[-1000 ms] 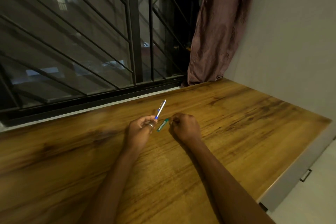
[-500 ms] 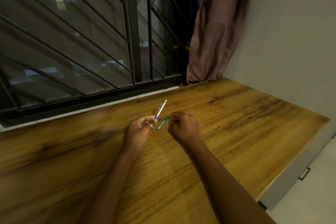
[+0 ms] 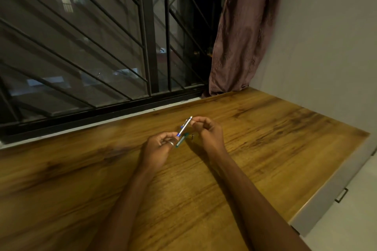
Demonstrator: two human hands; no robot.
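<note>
Two hands work at frame centre: the left hand (image 3: 157, 149) grips the mechanical pencil (image 3: 184, 126) by its blue end, angled upward so the right hand (image 3: 208, 131) can pinch its top, probably refilling. The green lead case (image 3: 181, 139) lies on the wooden table (image 3: 265, 138) between them.

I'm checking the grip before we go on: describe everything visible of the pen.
The pen is slim, with a silvery, metal-looking barrel, a clip and a blue band at its lower end. It tilts up and away, above the wooden table. The left hand pinches its blue end; the right hand pinches its top tip.
</note>
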